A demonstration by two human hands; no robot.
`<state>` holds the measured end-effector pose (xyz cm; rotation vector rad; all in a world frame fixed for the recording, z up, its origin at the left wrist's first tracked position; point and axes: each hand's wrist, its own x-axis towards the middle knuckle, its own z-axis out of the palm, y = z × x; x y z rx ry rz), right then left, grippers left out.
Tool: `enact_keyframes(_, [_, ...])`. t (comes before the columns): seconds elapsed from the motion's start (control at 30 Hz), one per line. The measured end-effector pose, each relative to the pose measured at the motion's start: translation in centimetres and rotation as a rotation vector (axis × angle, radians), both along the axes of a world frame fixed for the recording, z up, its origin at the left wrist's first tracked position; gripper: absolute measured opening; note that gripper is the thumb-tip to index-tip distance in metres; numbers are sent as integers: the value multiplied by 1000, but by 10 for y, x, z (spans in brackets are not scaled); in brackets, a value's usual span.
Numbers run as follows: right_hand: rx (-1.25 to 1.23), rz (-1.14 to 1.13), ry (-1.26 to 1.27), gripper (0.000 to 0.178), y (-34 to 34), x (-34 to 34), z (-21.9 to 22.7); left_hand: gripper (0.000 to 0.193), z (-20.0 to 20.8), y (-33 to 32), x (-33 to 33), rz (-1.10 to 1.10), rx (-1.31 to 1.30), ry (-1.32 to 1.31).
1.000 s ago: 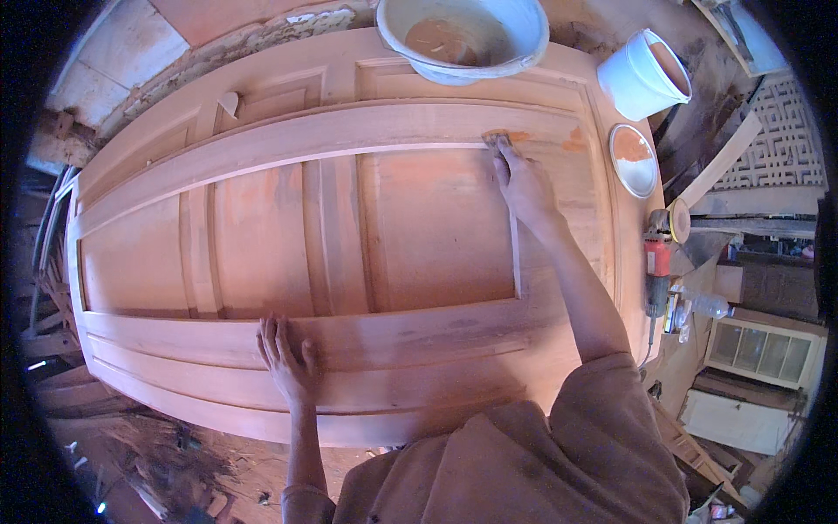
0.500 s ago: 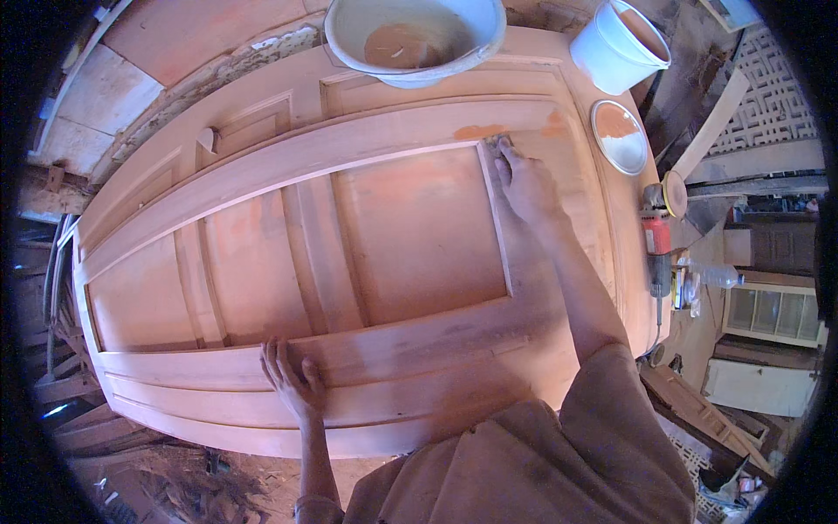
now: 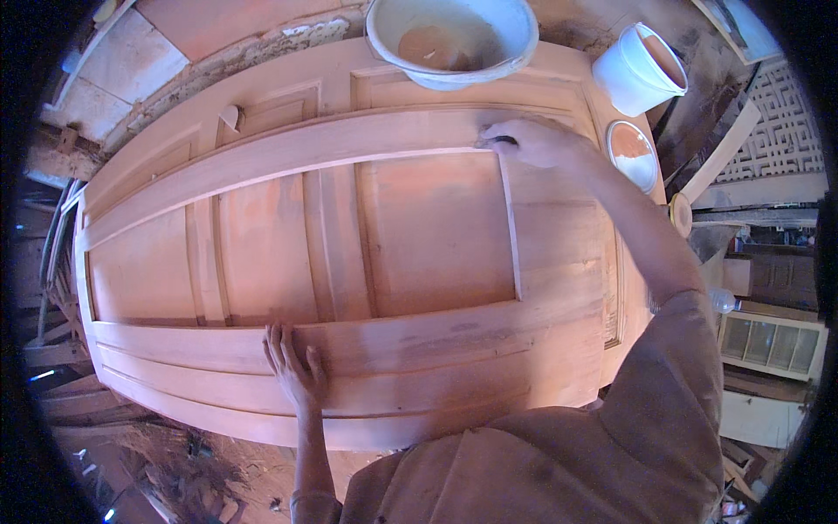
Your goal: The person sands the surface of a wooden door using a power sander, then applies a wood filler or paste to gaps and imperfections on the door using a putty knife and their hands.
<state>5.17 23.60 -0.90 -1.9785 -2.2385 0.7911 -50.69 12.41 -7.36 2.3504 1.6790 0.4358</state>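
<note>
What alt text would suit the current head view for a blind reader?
A person's left hand rests on the near rail of a panelled wooden door, while the right hand grips a small, mostly hidden dark object at the far rail. Beyond stand a basin and a pale bucket.

Loose brn-grey shirt (image 3: 524, 454) w/ soft folds; sleeves (image 3: 674, 358) to approx. elbow; forearms (image 3: 640, 221) & fingers (image 3: 284, 351) bare.

Matt, smooth-looking wood was seen in the panelled door (image 3: 445, 244). Slightly glossy plastic was shown by the bucket (image 3: 625, 77) and, duller and smeared, by the basin (image 3: 499, 42). The shirt (image 3: 532, 463) was made of matt, softly creased cloth.
</note>
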Motion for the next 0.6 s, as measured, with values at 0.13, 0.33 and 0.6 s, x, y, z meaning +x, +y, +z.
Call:
enact_keyframes(0.13, [-146, 11, -54, 33, -3, -2, 27, 53, 9, -4, -2, 33, -7, 7])
enact_keyframes(0.33, [-152, -81, -116, 36, -39, 79, 27, 51, 3, 0, -1, 7, 7, -17])
enact_keyframes(0.6, [158, -770, 493, 52, -80, -52, 16, 50, 4, -1, -5, 31, -3, -4])
